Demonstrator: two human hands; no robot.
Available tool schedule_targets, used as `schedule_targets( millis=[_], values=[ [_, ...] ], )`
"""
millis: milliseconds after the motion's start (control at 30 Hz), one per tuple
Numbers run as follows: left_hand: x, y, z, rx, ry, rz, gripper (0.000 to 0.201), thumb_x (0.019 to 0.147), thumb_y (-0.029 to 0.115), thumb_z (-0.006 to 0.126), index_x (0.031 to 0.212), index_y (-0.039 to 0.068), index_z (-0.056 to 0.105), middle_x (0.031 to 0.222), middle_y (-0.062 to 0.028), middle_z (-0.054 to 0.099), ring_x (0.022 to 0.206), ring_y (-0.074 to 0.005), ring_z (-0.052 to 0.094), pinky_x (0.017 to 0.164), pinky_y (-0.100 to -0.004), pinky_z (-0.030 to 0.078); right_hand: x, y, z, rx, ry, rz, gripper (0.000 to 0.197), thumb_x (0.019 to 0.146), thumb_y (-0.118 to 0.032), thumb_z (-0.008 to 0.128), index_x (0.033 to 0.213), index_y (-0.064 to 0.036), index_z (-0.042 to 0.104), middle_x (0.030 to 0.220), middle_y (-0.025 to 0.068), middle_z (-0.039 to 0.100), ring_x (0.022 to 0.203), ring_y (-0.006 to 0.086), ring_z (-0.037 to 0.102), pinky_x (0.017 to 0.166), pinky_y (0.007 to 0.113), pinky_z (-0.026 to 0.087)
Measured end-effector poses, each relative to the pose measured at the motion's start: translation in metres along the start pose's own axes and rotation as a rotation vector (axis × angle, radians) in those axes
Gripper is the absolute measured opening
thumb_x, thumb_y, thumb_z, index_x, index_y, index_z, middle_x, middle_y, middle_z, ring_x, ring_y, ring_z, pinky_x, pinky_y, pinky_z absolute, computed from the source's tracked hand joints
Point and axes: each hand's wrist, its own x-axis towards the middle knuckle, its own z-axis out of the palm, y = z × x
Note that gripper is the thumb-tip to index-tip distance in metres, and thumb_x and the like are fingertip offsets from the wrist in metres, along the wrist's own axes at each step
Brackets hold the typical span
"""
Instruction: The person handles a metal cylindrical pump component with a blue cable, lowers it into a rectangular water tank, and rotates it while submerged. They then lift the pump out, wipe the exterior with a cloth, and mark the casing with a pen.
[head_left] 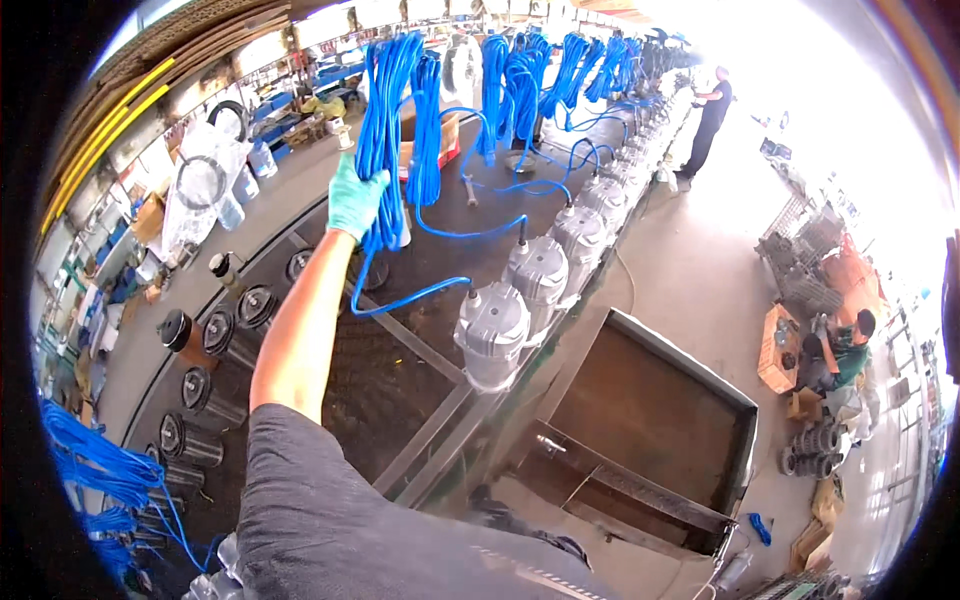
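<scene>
My left hand [356, 198], in a light green glove, is closed around the lower part of a long bundle of blue cable [388, 110]. The bundle is upright, with its loops reaching high above the hand. From its lower end a blue lead curves down and right to a grey metal motor or pump housing [493, 325], the nearest in a row. Just right of the held bundle hangs a second blue cable bundle [425, 140], close beside it. My right hand is out of view.
More blue bundles [525, 85] hang along the row of housings. Dark cylindrical parts [200, 390] stand at left, beside a blue cable pile [95, 460]. A metal-rimmed trough [690, 360] sits at right. One person [711, 120] stands farther off; another [850, 350] sits by an orange crate [778, 350].
</scene>
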Motion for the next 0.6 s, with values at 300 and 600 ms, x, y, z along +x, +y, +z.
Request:
schedule_targets(
  millis=[300, 600],
  values=[
    [-0.039, 0.049, -0.098, 0.009, -0.071, 0.095, 0.041, 0.087, 0.015, 0.079, 0.123, 0.003, 0.061, 0.106, -0.0096, 0.073, 0.095, -0.0191, 0.070, 0.086, -0.0354, 0.056, 0.003, 0.164, -0.033, -0.349, -0.079, -0.195, 0.028, 0.101, -0.029, 0.056, 0.107, -0.0039, 0.064, 0.091, 0.0189, 0.070, 0.077, 0.0325, 0.071, 0.068, 0.050, 0.060],
    [-0.197, -0.003, -0.138, -0.216, -0.209, -0.193, 0.051, 0.082, 0.014, 0.082, 0.126, 0.001, 0.059, 0.114, -0.0091, 0.072, 0.100, -0.0211, 0.068, 0.092, -0.0362, 0.054, -0.082, 0.017, -0.028, 0.180, 0.009, 0.032, 0.036, 0.103, -0.035, 0.057, 0.103, 0.0006, 0.067, 0.090, 0.0128, 0.072, 0.078, 0.0258, 0.073, 0.069, 0.038, 0.059]
  ],
)
